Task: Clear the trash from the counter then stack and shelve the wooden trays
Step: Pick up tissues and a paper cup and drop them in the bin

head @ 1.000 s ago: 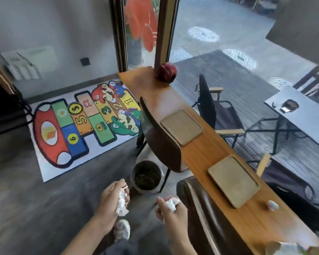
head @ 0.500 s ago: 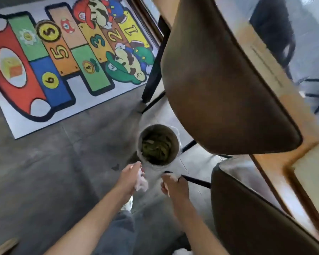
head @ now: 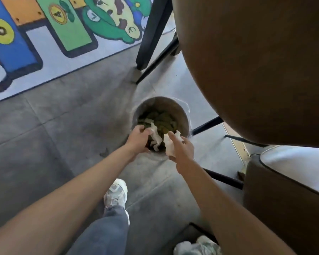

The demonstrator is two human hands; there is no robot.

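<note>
Left hand: the left hand [head: 139,138] reaches over the near rim of the trash bin [head: 184,115], fingers curled around a crumpled white tissue [head: 156,136] that hangs inside the opening.
Right hand: the right hand [head: 181,149] holds a second white tissue wad [head: 170,144] against its palm just above the bin's near edge, forefinger stretched out — how firmly it grips I cannot tell.
Bin: round, standing on the grey floor [head: 63,111] beneath a brown chair back [head: 256,67]; greenish scraps lie at the bottom, too blurred to name.
Writing: the play mat [head: 50,39] shows a "4" on a yellow disc in the green square and a "6" or "9" in the blue one — other figures are cut off by the frame's top edge.
Hidden: counter and wooden trays lie outside the view; a second chair [head: 284,196] is cropped at the right.
Feet: one pale sneaker [head: 116,193] shows fully, the other [head: 197,245] only partly.
</note>
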